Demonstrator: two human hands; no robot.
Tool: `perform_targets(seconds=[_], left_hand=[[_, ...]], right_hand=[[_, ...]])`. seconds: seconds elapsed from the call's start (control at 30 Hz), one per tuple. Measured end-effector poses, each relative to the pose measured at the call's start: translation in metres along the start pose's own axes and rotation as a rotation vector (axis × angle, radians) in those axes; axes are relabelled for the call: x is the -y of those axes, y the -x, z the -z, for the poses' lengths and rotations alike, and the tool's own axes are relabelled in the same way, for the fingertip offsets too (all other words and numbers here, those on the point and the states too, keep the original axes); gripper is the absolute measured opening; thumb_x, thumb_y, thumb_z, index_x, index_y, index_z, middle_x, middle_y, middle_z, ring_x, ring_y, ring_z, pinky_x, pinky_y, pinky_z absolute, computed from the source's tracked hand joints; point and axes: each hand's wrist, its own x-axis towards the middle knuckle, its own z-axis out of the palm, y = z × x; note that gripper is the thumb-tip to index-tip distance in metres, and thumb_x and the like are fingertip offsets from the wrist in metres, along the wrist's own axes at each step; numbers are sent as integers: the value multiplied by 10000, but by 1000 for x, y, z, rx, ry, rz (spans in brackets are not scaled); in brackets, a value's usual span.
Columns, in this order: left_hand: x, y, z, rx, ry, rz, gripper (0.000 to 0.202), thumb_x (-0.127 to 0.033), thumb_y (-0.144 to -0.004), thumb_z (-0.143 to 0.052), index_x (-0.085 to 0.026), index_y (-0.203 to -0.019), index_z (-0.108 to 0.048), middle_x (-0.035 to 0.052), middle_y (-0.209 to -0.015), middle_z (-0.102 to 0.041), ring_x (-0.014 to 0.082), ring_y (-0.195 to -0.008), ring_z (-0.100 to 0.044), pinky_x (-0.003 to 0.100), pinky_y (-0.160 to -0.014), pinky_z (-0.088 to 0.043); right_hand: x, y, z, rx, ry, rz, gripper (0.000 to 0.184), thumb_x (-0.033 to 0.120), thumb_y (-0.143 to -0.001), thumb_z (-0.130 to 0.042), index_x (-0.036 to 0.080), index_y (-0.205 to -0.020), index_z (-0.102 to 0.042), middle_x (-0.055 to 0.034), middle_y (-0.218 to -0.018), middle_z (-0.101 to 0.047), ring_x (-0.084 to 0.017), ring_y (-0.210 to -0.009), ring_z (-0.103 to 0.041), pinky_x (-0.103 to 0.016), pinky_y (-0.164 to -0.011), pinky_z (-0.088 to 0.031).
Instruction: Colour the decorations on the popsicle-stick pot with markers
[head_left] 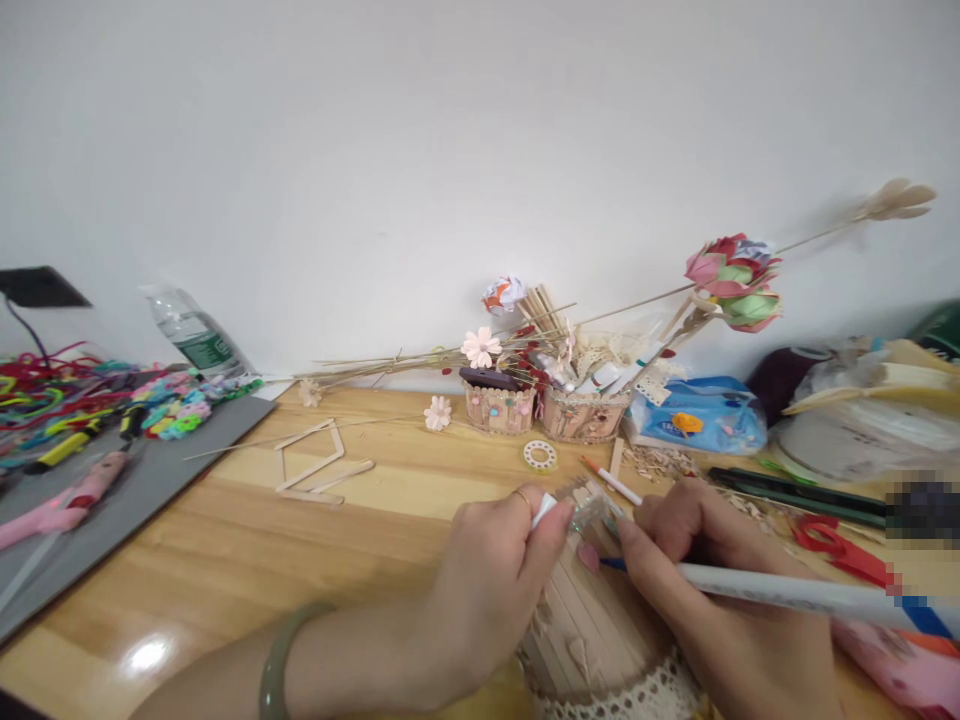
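Pinching white item (543, 510) w/ L hand (499, 575), blue-tipped pen (765, 586) w/ R hand (739, 635).

1. Wall (375, 170): behind the tabletop (352, 525).
2. Mat (135, 492): far left; glue gun (71, 508) on its nearer part, pipe cleaners (64, 400) on its rear part.
3. Bottle (198, 338): behind the mat, tilted, next to the wall.
4. Loose sticks (310, 472): on the tabletop, right of the mat.
5. Left basket (501, 410) and right basket (585, 416): side by side, rear centre.
6. Tape ring (527, 457): just before the baskets.
7. Packet (697, 415): right of the right basket, below paper flowers (726, 275).
8. Scissors (853, 562): right side, nearer than the packet.
9. Stick panel (600, 622): front centre, between left grip (495, 575) and right grip (739, 640).
10. Marker (780, 588): in the right grip, tip over the panel.
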Motion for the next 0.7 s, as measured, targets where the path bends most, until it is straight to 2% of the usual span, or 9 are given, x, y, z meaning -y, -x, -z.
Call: perform_targets(seconds=[0.13, 0.37, 0.53, 0.7], left_hand=[[0, -1, 1, -4, 2, 8, 352, -346, -879, -344, -202, -564, -284, -68, -496, -285, 98, -465, -312, 246, -488, -220], [0, -2, 0, -3, 0, 0, 356, -347, -881, -349, -200, -563, -283, -70, -493, -283, 94, -456, -299, 243, -480, -214], [0, -1, 0, -5, 2, -4, 355, -351, -882, -345, -200, -565, -290, -68, -497, -292, 95, -464, -308, 244, -485, -218], [-1, -1, 1, -1, -9, 1, 346, -341, -880, -341, -201, -567, -293, -67, -494, -295, 97, -461, -310, 244, -486, -220]], right_hand=[[4, 2, -3, -20, -19, -59, 333, 279, -763, -545, 227, -540, -302, 64, -483, -352, -97, -426, -332, -218, -386, -335], [4, -2, -1, -13, -24, -13, 323, 231, -766, -563, 216, -536, -337, 68, -478, -373, -78, -418, -366, -187, -385, -347], [8, -3, 2, 53, 43, -13, 320, 236, -763, -546, 224, -532, -325, 61, -469, -387, -93, -417, -374, -215, -378, -318], [7, -2, 2, 52, 38, -18, 324, 253, -764, -537, 228, -533, -311, 57, -470, -385, -102, -420, -388, -227, -384, -320]])
